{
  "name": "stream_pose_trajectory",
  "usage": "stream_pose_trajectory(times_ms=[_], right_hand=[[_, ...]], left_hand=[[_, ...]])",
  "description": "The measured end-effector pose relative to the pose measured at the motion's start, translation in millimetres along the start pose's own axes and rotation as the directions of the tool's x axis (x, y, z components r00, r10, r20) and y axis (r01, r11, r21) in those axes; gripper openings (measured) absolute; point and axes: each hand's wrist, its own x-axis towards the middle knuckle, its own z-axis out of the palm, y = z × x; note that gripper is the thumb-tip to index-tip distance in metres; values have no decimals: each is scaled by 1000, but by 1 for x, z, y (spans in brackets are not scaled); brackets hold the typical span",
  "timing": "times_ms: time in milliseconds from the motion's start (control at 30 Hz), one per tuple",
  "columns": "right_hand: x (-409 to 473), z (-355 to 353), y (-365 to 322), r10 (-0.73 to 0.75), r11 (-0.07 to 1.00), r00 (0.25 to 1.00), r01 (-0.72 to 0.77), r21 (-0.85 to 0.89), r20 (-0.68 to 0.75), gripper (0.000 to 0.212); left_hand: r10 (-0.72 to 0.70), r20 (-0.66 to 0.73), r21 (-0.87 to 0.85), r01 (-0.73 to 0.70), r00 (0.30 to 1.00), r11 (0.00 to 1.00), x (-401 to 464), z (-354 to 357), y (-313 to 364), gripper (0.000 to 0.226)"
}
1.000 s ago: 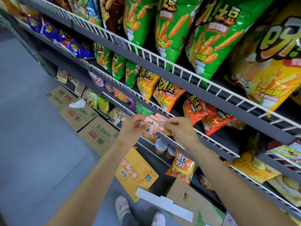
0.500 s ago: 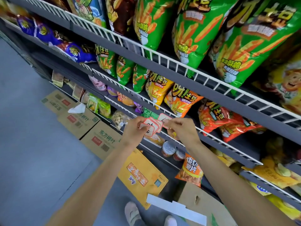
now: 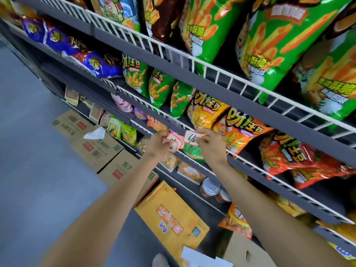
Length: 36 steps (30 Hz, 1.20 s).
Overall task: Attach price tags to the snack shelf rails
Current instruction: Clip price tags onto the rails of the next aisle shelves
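Grip: the left hand (image 3: 157,144) is closed around a fanned stack of small white paper price tags with red borders (image 3: 174,142), fingers curled over the near edges. The right hand (image 3: 210,145) pinches a single red-bordered tag bearing handwritten figures (image 3: 192,137) by its right edge, between thumb and fingertips. The single tag sits just beside the stack; whether it touches the top card cannot be determined.

Location: both hands are held in front of the grey metal shelf rail with the white wire fence (image 3: 250,166), below the orange potato-snack bags (image 3: 238,132). No tag is on that rail section yet.

Handling assessment: the tags appear thin, light and flexible, liable to bend or crease under a hard pinch and to slip from the fan if the left hand loosens. An edge pinch, as applied, seems sound, since it leaves the face readable and the back free for pressing to the rail.

Surroundings: green snack bags (image 3: 159,87) stand on the shelf above; brown cardboard cartons (image 3: 96,147) lie on the floor.
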Motion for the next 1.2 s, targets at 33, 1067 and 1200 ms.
stream_pose_trajectory(times_ms=[33, 1067, 1200], right_hand=[[7, 3, 2, 1, 1000, 1000, -1, -27, -4, 15], [88, 106, 9, -504, 528, 852, 172, -831, -144, 24], [87, 111, 23, -498, 523, 854, 161, -837, -148, 21]], left_hand=[[7, 1, 11, -7, 1000, 1000, 7, 1, -3, 36], [291, 393, 300, -421, 872, 856, 109, -36, -54, 65], [311, 397, 284, -437, 864, 853, 111, -37, -55, 64]])
